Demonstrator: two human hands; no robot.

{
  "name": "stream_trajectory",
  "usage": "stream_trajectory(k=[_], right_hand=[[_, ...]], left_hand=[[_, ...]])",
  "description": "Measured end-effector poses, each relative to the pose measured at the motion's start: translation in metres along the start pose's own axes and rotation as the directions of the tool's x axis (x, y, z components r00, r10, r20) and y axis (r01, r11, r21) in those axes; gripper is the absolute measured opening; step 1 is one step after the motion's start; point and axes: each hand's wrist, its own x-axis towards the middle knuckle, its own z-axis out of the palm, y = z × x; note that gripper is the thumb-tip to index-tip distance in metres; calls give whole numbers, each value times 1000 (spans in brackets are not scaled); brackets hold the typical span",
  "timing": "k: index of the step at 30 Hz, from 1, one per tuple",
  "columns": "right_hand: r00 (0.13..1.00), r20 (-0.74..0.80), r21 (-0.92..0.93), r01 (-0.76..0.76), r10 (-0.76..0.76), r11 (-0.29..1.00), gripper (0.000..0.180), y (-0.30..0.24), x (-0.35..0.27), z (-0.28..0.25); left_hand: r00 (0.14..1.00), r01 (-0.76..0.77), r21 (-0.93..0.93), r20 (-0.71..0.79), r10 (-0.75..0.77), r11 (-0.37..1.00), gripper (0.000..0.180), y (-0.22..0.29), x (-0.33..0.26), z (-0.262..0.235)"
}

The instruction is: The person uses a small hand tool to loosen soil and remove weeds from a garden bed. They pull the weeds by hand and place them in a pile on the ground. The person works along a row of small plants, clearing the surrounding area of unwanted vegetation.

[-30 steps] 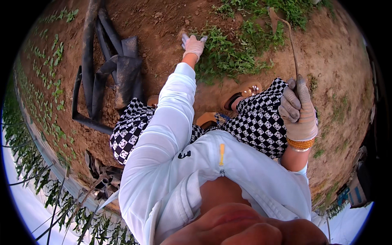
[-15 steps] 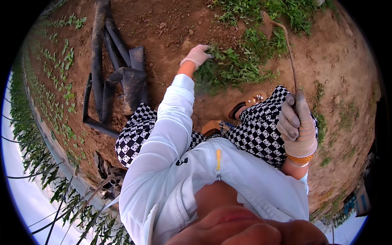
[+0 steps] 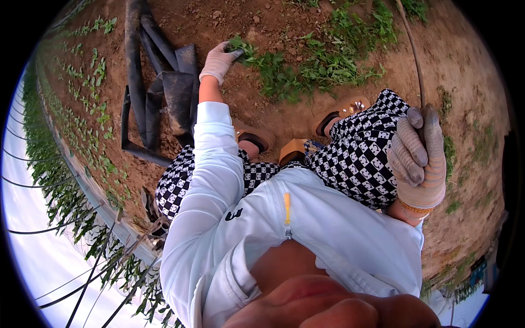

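Our left hand [image 3: 217, 61] grasps a weed [image 3: 244, 48] at upper centre; our right hand [image 3: 418, 158] clenches a tool handle [image 3: 414, 52]; most weeds [image 3: 328, 60] remain rooted.

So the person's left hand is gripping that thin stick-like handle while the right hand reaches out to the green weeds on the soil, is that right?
Not quite: the sides are swapped. In the head view, the left hand reaches out to the green weeds on the soil, while the right hand is closed around the thin handle. Both hands wear work gloves.
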Motion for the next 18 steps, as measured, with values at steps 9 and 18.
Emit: stream_trajectory(k=[9, 18], right_hand=[[1000, 11, -15, -20, 21, 1000, 31, -6, -3, 6], [997, 62, 14, -46, 45, 999, 35, -13, -5, -7]], left_hand=[[988, 135, -785, 60, -144, 605, 19, -27, 25, -1], [974, 199, -874, 228, 11, 443, 31, -38, 24, 31]])
